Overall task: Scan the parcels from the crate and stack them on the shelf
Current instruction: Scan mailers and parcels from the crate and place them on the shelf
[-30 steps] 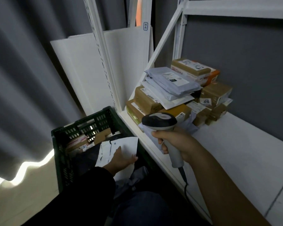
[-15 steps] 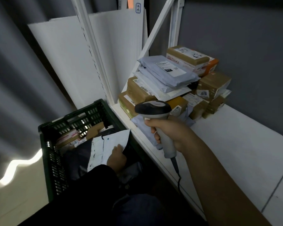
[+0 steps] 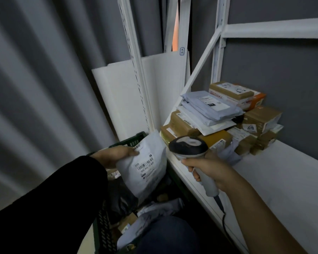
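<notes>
Just left of centre in the frame, my left hand (image 3: pixel 117 156) grips a white mailer parcel (image 3: pixel 147 169) by its upper left edge and holds it above the green crate (image 3: pixel 103 228), barcode label facing up. To its right, my right hand (image 3: pixel 207 167) is clenched round the handle of the barcode scanner (image 3: pixel 188 146), whose head sits just beside the parcel's top corner. Behind the scanner, at centre right, stacked parcels (image 3: pixel 209 110) sit at the left end of the white shelf (image 3: pixel 283 180).
</notes>
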